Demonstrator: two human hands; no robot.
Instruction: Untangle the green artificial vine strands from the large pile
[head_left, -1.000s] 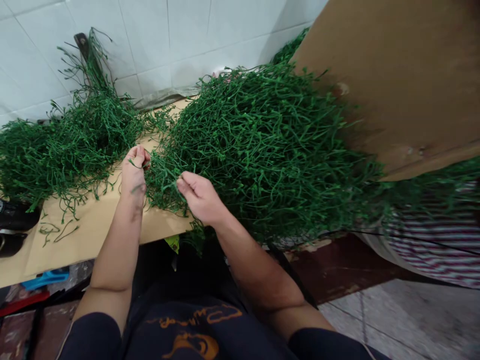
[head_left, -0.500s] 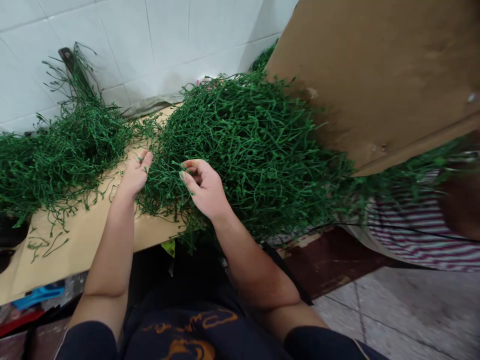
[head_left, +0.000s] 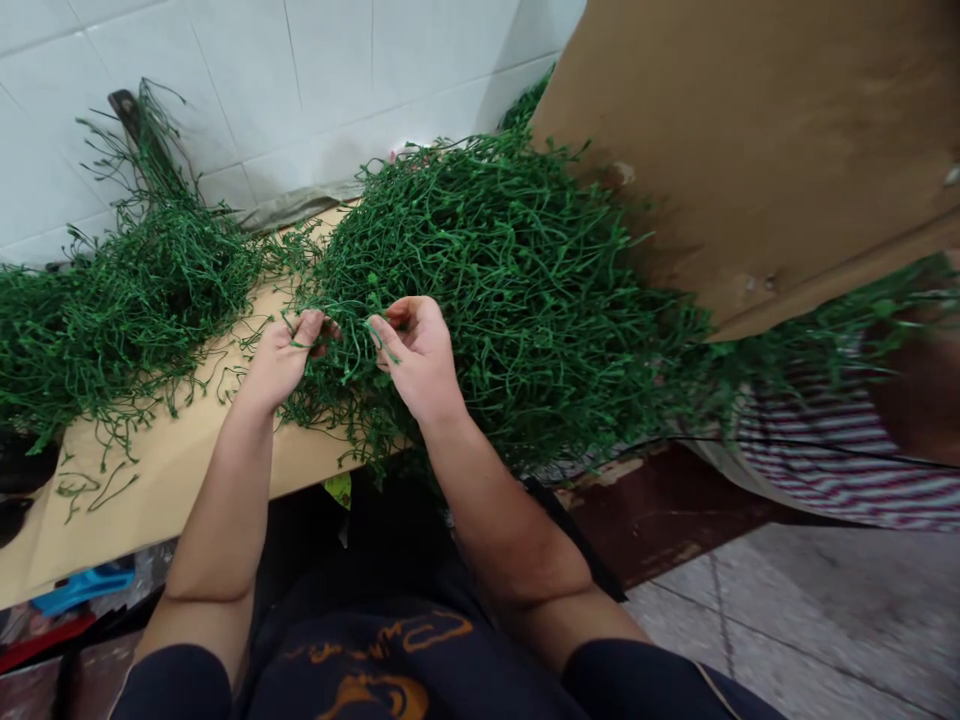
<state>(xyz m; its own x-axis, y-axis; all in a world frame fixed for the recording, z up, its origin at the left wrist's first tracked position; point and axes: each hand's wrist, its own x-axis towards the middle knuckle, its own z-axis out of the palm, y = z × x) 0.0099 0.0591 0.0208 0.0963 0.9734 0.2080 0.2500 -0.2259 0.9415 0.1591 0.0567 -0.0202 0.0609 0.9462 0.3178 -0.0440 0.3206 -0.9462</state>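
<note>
A big tangled heap of green plastic stems (head_left: 510, 290) fills the middle of the tan work surface (head_left: 187, 460). At the heap's near left edge my left hand (head_left: 283, 355) is closed, its fingers pinching a few green stems. My right hand (head_left: 420, 355) is right beside it, fingers curled around strands of the same heap. The two hands are a short gap apart, with stems stretched between them.
A second, lower pile of green stems (head_left: 112, 300) lies at the left against the white tiled wall (head_left: 300, 80). A large brown board (head_left: 750, 140) leans over the right side. Striped cloth (head_left: 840, 470) shows at the right. Loose stems (head_left: 90, 485) lie near the front edge.
Both hands have moved up into the edge of the big heap and drawn closer together. My left hand, open half a second ago, has closed on stems.
</note>
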